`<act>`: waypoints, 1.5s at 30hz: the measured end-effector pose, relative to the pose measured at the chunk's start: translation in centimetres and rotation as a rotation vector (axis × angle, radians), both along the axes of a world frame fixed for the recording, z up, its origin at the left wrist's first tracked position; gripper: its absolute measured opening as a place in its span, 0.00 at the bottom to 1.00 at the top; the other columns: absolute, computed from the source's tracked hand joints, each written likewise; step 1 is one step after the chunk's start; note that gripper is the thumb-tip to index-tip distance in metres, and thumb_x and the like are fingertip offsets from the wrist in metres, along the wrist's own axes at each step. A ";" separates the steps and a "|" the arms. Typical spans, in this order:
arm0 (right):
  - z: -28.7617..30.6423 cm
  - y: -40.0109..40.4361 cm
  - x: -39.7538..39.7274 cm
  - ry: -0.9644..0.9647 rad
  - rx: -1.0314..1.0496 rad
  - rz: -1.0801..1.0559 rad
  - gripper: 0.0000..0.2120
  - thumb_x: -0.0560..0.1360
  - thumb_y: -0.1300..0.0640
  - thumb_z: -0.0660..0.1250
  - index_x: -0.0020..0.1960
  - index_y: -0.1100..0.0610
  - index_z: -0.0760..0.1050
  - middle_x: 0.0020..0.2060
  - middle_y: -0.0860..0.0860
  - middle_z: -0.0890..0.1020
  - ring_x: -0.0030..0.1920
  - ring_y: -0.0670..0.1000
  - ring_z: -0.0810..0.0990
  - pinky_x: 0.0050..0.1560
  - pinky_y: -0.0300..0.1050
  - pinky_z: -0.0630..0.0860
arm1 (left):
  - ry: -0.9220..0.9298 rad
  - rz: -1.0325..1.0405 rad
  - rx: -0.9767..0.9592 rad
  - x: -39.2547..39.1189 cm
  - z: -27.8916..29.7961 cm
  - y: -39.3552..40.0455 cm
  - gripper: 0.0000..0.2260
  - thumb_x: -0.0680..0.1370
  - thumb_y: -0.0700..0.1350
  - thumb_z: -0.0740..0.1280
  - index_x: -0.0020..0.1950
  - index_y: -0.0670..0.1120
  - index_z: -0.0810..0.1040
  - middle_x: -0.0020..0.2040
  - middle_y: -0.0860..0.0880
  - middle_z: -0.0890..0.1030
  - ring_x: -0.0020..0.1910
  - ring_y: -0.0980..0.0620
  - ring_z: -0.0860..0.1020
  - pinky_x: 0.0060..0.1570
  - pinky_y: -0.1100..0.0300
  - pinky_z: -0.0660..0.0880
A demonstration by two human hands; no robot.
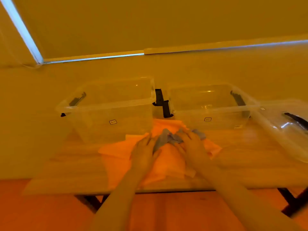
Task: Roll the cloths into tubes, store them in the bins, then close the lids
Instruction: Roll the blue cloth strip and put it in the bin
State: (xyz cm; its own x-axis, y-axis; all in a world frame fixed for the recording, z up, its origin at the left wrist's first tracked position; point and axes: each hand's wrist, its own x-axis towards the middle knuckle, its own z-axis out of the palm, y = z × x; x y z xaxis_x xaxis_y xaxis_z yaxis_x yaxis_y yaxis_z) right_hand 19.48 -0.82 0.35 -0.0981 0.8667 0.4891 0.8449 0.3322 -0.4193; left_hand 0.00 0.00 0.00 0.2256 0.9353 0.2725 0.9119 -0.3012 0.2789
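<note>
The grey-blue cloth (168, 139) lies bunched at the centre of the frame, on top of orange cloths (166, 162) spread across the wooden table (66, 165). We rest both hands on it: our left hand (145, 150) curls along its left side and our right hand (191, 142) presses on its right part, fingers bent over the fabric. Behind, two clear bins stand lidless side by side, the left bin (106, 107) and the right bin (211, 105), with black latches (162, 104) between them. A clear lid (286, 127) lies at the right edge. A plain wall fills the upper frame under orange-tinted light.
</note>
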 end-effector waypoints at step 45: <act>1.5 1.4 -0.3 0.953 -0.216 0.067 0.18 0.75 0.74 0.62 0.62 0.60 0.72 0.42 0.50 0.80 0.43 0.43 0.79 0.43 0.34 0.78 | -0.641 -0.150 -0.276 4.1 3.1 2.6 0.21 0.76 0.33 0.65 0.69 0.44 0.71 0.45 0.49 0.74 0.36 0.59 0.71 0.33 0.70 0.68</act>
